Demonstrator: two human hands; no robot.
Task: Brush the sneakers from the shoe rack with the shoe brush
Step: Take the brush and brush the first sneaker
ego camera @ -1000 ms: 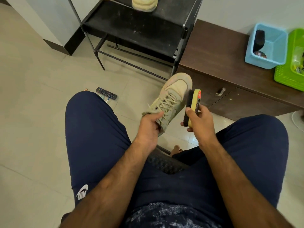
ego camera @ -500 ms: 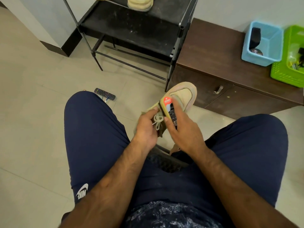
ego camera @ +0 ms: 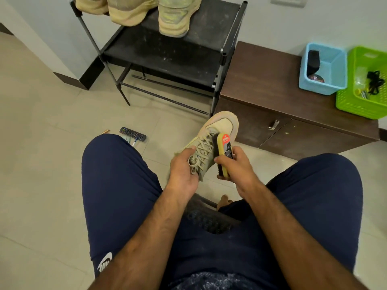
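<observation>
Sliding off the laces, the shoe brush (ego camera: 222, 152) is pressing bristles against the side of the beige sneaker (ego camera: 222, 124); I am watching the right hand (ego camera: 239, 166) gripping it, the left hand (ego camera: 183, 173) clutching the shoe's rear over pale floor tiles (ego camera: 52, 164), before the black shoe rack (ego camera: 167, 56).

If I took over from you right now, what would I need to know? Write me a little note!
Left hand grips the beige sneaker at its heel end, toe pointing away.
Right hand grips the shoe brush, bristles against the sneaker beside the laces.
Done: this sneaker is off the shoe rack and under the brush; how clean it is, I cannot tell.
Left: finish it, then brush the other sneakers on the rack's top shelf.
</observation>
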